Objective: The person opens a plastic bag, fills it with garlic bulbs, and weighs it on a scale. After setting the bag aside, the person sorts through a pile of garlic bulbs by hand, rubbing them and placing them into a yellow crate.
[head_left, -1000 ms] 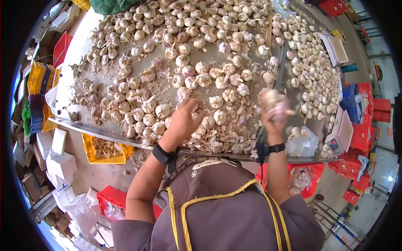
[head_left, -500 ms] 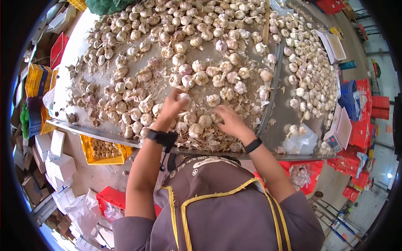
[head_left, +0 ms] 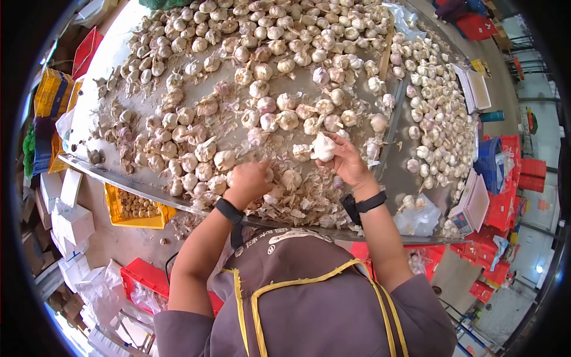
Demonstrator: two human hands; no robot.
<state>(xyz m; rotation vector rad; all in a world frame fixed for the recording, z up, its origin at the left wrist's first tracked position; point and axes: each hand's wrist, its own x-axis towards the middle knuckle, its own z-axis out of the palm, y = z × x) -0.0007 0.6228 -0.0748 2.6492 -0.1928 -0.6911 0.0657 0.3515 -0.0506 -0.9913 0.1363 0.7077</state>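
Observation:
My right hand (head_left: 347,159) pinches a clean white garlic bulb (head_left: 323,147) between thumb and fingers, raised over the metal table (head_left: 211,76). To its left, my left hand (head_left: 251,180) is closed with its back toward me, low among loose bulbs. Something pale shows at its fingertips, but the fingers hide most of it. Another garlic bulb (head_left: 291,179) lies between the hands. Torn papery garlic skins (head_left: 306,205) are heaped along the near edge. Many unsorted garlic bulbs (head_left: 288,121) spread beyond both hands.
A metal divider (head_left: 389,140) separates whiter garlic bulbs (head_left: 433,101) on the right. A clear plastic bag (head_left: 418,217) and a white box (head_left: 470,202) sit at the right corner. Below the left edge stands a yellow crate (head_left: 138,221) of bulbs; red crates (head_left: 146,276) stand on the floor.
My right hand has risen from the pile and now holds up a white bulb. My left hand, which held a bulb, has moved down and nearer to me. The view has shifted slightly.

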